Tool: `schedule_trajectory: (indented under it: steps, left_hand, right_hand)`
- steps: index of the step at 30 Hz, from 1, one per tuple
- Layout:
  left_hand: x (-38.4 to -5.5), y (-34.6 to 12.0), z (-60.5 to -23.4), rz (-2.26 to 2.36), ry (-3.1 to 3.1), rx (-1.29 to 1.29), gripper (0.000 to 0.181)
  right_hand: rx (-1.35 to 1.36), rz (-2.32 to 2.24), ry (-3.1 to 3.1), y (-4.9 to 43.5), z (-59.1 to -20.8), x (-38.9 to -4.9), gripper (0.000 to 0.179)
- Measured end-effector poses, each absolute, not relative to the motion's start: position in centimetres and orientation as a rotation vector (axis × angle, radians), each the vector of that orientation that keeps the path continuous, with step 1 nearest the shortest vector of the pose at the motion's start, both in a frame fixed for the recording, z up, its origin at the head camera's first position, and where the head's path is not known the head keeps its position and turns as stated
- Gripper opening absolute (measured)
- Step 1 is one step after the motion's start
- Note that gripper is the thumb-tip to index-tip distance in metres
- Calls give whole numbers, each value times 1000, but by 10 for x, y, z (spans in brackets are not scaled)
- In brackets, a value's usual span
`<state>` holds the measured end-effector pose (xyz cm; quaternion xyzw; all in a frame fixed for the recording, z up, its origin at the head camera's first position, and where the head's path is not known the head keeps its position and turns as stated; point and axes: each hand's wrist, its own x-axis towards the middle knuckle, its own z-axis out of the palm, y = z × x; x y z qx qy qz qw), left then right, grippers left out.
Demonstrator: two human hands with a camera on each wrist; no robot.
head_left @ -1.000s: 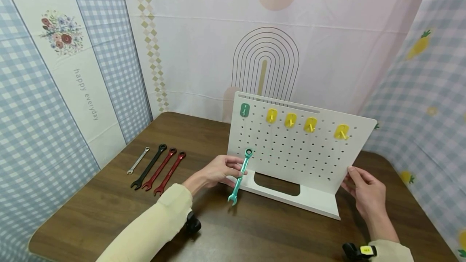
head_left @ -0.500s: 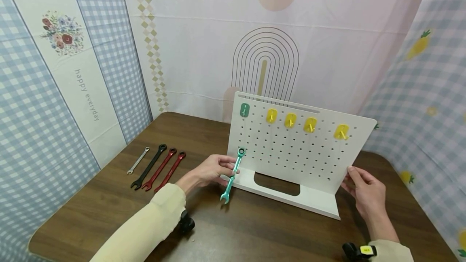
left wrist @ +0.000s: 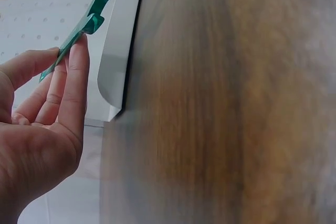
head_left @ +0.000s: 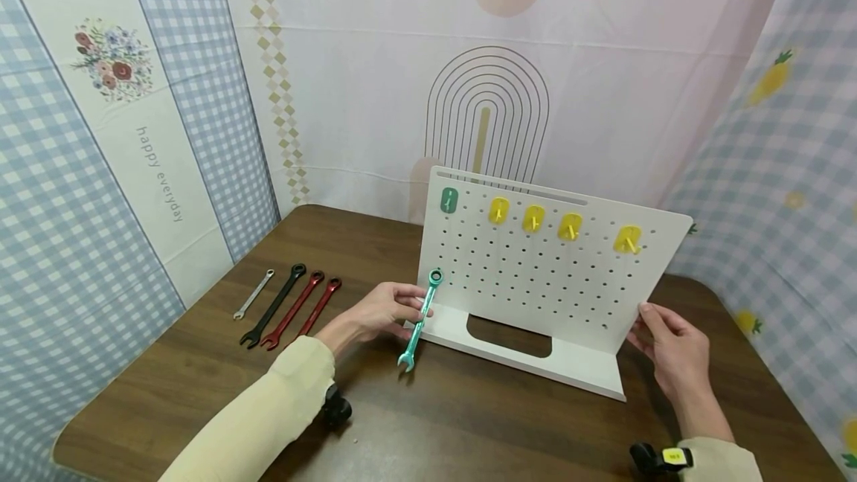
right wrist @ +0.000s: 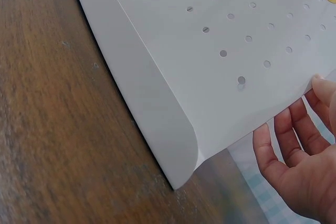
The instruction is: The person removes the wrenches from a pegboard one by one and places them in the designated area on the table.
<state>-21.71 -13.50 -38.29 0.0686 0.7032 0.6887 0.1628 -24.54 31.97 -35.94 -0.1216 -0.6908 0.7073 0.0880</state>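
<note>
A teal combination wrench (head_left: 414, 338) is pinched between the thumb and fingers of my left hand (head_left: 380, 311), its ring end up and its open end down. It stands in front of the lower left corner of a white pegboard (head_left: 529, 281). In the left wrist view the wrench's open jaw (left wrist: 90, 20) points away from the fingertips. My right hand (head_left: 679, 355) holds the pegboard's right edge, thumb at the front. From the right wrist, the fingers (right wrist: 266, 142) show along that edge. One green hook (head_left: 449, 200) and several yellow hooks (head_left: 533, 219) line the board's top.
Left of the board lie a small silver wrench (head_left: 254, 295), a black wrench (head_left: 273, 308) and two red wrenches (head_left: 292, 312), side by side on the brown table (head_left: 201, 363). Patterned cloth (head_left: 348, 95) hangs behind and at both sides. The pegboard's base has a wide cutout.
My left hand has moved left and slightly away from the board's middle, carrying the teal wrench. The right hand and the pegboard have stayed in place.
</note>
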Motion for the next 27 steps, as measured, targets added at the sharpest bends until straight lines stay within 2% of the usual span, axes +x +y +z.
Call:
schedule_trajectory:
  steps: [27]
  left_hand:
    - [-210, -167, -391, 1941, 1998, 117, 43]
  right_hand:
    - [-343, 2149, -2032, 321, -360, -246, 41]
